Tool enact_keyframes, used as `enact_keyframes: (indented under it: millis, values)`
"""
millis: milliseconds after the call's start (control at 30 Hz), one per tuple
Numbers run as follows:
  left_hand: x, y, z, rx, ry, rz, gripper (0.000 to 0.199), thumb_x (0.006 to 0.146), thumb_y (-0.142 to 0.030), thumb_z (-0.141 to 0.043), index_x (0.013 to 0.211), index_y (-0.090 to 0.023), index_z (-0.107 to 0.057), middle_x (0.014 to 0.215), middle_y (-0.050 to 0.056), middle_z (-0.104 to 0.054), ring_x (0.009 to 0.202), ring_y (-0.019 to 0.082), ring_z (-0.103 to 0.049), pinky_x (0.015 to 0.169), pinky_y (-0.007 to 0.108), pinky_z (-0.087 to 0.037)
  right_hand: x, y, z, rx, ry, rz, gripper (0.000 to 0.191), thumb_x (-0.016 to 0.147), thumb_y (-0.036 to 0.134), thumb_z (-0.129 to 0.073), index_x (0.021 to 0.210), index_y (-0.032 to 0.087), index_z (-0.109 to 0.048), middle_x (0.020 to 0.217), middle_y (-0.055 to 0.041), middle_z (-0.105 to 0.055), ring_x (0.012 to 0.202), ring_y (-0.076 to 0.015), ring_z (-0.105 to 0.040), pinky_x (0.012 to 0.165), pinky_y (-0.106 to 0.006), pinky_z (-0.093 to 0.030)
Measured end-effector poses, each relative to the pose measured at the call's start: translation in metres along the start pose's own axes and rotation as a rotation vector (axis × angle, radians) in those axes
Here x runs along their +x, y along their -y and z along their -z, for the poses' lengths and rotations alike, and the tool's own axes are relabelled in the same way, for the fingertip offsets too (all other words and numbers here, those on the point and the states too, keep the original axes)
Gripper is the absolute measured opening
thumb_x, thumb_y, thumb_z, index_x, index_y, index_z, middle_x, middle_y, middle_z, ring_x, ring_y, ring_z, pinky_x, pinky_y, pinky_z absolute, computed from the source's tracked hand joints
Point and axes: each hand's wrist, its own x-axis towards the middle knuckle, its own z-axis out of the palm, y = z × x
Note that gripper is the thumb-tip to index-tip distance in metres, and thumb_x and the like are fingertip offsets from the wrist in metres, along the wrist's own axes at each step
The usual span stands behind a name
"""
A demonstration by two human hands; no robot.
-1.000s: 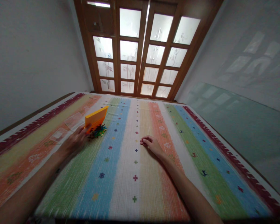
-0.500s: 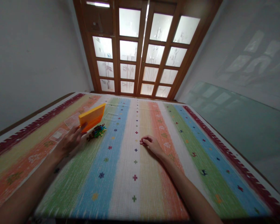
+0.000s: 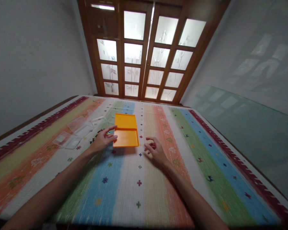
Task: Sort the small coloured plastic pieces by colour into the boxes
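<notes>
An orange hinged plastic case (image 3: pixel 126 137) lies unfolded, its two shallow halves facing me. My left hand (image 3: pixel 103 139) grips its left side between thumb and fingers. No contents show in either half. Just right of the case, my right hand (image 3: pixel 155 149) hovers with fingers apart and curled, holding nothing and not touching the case. Small dark and coloured pieces (image 3: pixel 94 138) lie in a pile behind my left hand, which hides most of them.
Clear plastic boxes (image 3: pixel 73 142) lie opened out on the left of the striped tablecloth (image 3: pixel 156 198). Another clear box (image 3: pixel 99 121) sits farther back, partly behind the orange case. Glazed wooden doors (image 3: pixel 144 64) stand beyond the table.
My left hand has carried the orange case rightward from the pile of pieces and turned it so its inside faces me. My right hand's fingers have spread from a closed curl.
</notes>
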Motion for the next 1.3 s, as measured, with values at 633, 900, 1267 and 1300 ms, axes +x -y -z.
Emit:
enact_keyframes:
  millis: [633, 900, 1267, 1300]
  values:
    - [0.027, 0.043, -0.034, 0.173, 0.035, -0.052, 0.050, 0.081, -0.039, -0.062, 0.126, -0.016, -0.060, 0.129, 0.014, -0.066, 0.103, 0.025, -0.069, 0.089, 0.040, -0.058, 0.007, 0.020, -0.040, -1.010, 0.383, 0.461, 0.025, 0.099, 0.025, -0.054, 0.081, 0.015, -0.069, 0.080, -0.0034, -0.067, 0.062, -0.0103, -0.052, 0.059, -0.025, -0.029]
    - [-0.008, 0.051, 0.005, 0.839, -0.215, -0.350, 0.048, 0.089, -0.048, -0.057, 0.123, -0.015, -0.062, 0.130, 0.018, -0.063, 0.123, 0.035, -0.055, 0.112, 0.055, -0.040, 0.014, 0.014, -0.048, -1.092, 0.366, 0.509, 0.025, 0.099, 0.020, -0.049, 0.085, 0.015, -0.069, 0.079, -0.0049, -0.067, 0.061, -0.0118, -0.052, 0.058, -0.028, -0.027]
    - [0.007, 0.079, 0.022, 1.088, -0.244, 0.052, 0.090, 0.086, -0.064, -0.054, 0.152, -0.005, -0.038, 0.160, 0.024, -0.034, 0.150, 0.050, -0.020, 0.120, 0.063, -0.025, 0.047, 0.027, -0.056, -1.241, 0.412, 0.253, 0.032, 0.103, 0.027, -0.046, 0.094, 0.014, -0.074, 0.095, -0.0107, -0.073, 0.075, -0.0160, -0.065, 0.058, -0.028, -0.031]
    - [0.011, 0.080, 0.022, 1.075, -0.245, 0.048, 0.090, 0.086, -0.064, -0.054, 0.152, -0.005, -0.038, 0.160, 0.024, -0.034, 0.150, 0.049, -0.020, 0.120, 0.062, -0.024, 0.050, 0.027, -0.056, -1.246, 0.412, 0.243, 0.033, 0.103, 0.027, -0.046, 0.094, 0.014, -0.075, 0.096, -0.0110, -0.073, 0.076, -0.0164, -0.066, 0.058, -0.028, -0.032]
